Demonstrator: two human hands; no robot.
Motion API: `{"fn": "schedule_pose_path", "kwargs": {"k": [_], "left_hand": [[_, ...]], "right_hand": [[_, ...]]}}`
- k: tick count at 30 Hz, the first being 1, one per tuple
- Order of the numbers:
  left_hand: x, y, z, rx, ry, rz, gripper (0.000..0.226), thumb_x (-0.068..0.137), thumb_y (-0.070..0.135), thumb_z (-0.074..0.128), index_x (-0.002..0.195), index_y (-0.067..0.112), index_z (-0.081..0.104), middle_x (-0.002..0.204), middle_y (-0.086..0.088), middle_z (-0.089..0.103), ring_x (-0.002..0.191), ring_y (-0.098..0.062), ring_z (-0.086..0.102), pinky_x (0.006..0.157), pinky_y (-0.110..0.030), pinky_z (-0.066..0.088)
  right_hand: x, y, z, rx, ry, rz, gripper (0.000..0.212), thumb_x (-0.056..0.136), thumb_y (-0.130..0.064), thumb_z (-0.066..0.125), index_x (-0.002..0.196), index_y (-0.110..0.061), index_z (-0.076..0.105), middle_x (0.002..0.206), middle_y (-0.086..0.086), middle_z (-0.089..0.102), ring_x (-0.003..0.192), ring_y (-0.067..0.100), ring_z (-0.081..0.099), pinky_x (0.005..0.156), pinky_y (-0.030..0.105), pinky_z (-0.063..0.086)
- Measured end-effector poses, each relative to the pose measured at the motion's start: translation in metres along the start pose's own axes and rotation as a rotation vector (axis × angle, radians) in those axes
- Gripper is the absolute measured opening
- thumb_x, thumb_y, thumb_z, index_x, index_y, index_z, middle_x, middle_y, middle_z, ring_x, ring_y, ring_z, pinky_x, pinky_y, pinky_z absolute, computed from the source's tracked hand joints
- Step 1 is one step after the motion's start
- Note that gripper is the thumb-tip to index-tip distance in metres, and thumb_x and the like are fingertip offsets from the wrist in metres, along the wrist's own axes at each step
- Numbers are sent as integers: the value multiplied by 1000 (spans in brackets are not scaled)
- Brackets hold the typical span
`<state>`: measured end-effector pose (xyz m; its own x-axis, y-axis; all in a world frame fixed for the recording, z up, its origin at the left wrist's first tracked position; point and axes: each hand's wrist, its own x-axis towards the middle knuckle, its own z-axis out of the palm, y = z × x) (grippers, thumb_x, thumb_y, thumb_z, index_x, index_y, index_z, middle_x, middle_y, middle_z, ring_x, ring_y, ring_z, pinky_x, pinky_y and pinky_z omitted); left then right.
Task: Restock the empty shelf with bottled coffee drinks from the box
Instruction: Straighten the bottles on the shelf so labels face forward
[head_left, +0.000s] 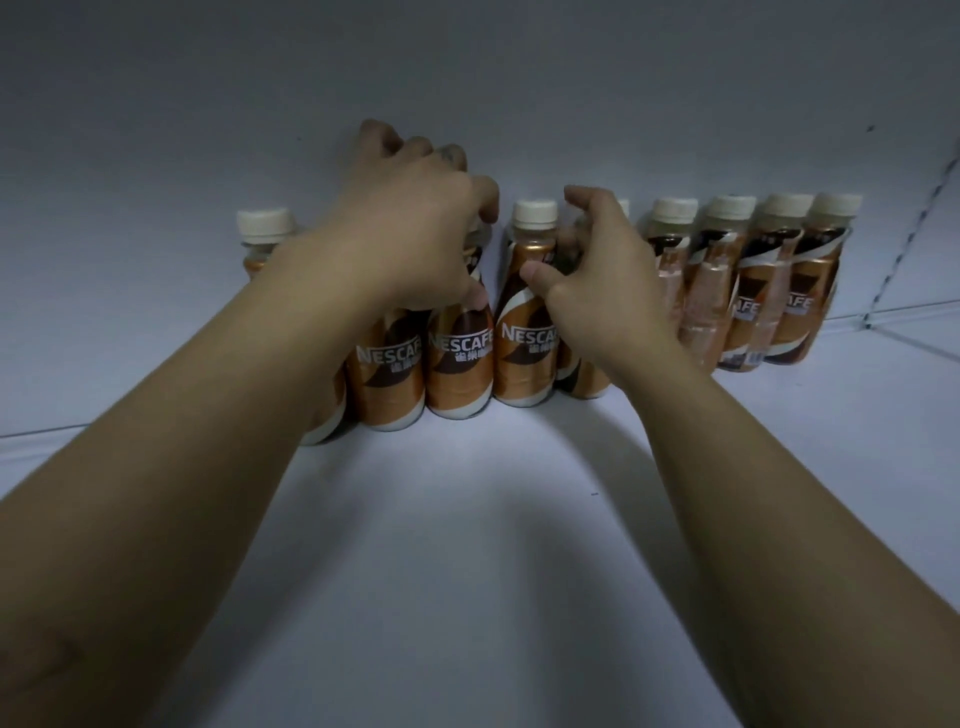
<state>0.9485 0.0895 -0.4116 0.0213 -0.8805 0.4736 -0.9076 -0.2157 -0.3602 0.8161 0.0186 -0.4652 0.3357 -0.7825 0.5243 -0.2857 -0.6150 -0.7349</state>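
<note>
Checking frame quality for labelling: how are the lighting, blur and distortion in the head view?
Head view: dim, bluish light; both arms cast soft shadows on the white shelf; left hand and right hand are slightly motion-soft; Nescafe bottles readable; wide-angle bending tilts the shelf edges.

Ten bottles (524, 322) of coffee drink are countable on the one white shelf (467, 545), all along its back edge; more may be hidden behind the arms. Seven cream caps (535, 212) are visible. Two hands (415, 234) are among them.
</note>
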Motion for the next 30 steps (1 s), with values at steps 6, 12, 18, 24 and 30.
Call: {"fn": "schedule_pose_path", "kwargs": {"k": [6,12,18,24,30], "left_hand": [[-4,2,-13,-100,-40,-19,70,76,52,69,135,25,44,129,-9,48,121,-30,44,105,-47,24],[-2,1,-16,-281,-59,-137,52,80,30,74,127,20,55,118,-9,54,105,-30,53,86,-38,43],[-1,0,-11,-379,-24,-198,52,77,28,77,125,19,59,114,-8,53,91,-21,49,74,-31,41],[-1,0,-9,-401,-19,-218,50,77,26,78,123,18,59,114,-8,52,91,-23,51,75,-33,45],[-1,8,-15,-333,-17,-178,69,78,42,74,138,25,46,130,-8,47,113,-28,51,92,-40,44]], "right_hand": [[-2,-25,-17,59,216,-157,61,88,-29,65,143,-26,37,134,-7,55,115,17,60,97,35,52],[35,-22,-46,-150,255,-91,35,93,-34,55,125,-21,55,112,-9,63,96,15,63,88,38,53],[19,23,-48,-347,238,-79,50,90,-47,58,132,-22,50,125,-1,59,106,15,59,90,41,52],[7,30,-36,-376,191,-85,64,85,-47,66,141,-25,43,123,-2,64,103,13,62,91,40,53],[5,32,-29,-419,209,-35,73,77,-52,71,139,-24,43,122,-2,63,107,17,62,90,41,53]]}}
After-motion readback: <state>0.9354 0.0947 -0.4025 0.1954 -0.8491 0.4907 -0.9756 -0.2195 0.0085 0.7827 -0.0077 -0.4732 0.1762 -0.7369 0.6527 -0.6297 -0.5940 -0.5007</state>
